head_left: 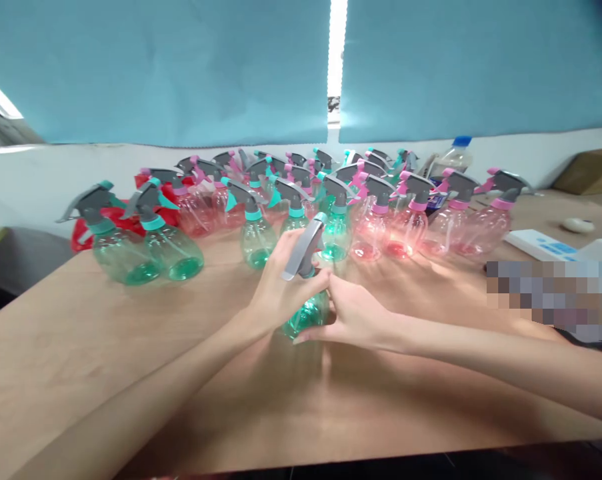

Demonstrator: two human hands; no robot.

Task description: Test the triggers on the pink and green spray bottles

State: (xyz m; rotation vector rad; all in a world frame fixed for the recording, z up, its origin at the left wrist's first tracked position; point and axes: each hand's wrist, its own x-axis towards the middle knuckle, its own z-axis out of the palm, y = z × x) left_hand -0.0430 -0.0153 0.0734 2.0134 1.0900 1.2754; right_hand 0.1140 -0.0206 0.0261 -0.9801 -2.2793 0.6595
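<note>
Biggest first: blue sheeting (181,73) fills the top of your view, split by a bright narrow gap. Below it, your wooden table (405,407) runs nearly edge to edge. Across its far side you have a crowd of spray bottles, green and pink mixed, grey heads, rear ones overlapping too much to count. Toward the right of their front row stand pink bottles (451,230); a green pair (173,257) stands apart at your left, with red material (115,220) behind it. A brown box (591,170) sits at the far right. Your right hand (358,313) cups the side of a green spray bottle (305,317), thumb across the lower front, the other fingers mostly hidden. Your left hand (281,270) wraps the same bottle up at the neck, thumb reaching over to meet your right fingertips. So both hands are closed around one thing — front and centre, nearer you than the rows. Can't tell whether its base touches the table. Its grey sprayer head (303,250) pokes up out of your left grip, teal tip (321,218) uppermost. Smaller stuff, right side: a white device (543,247) with blue markings, a blue-capped clear bottle (455,160) behind the pink ones, and a whitish oval object (578,225).
</note>
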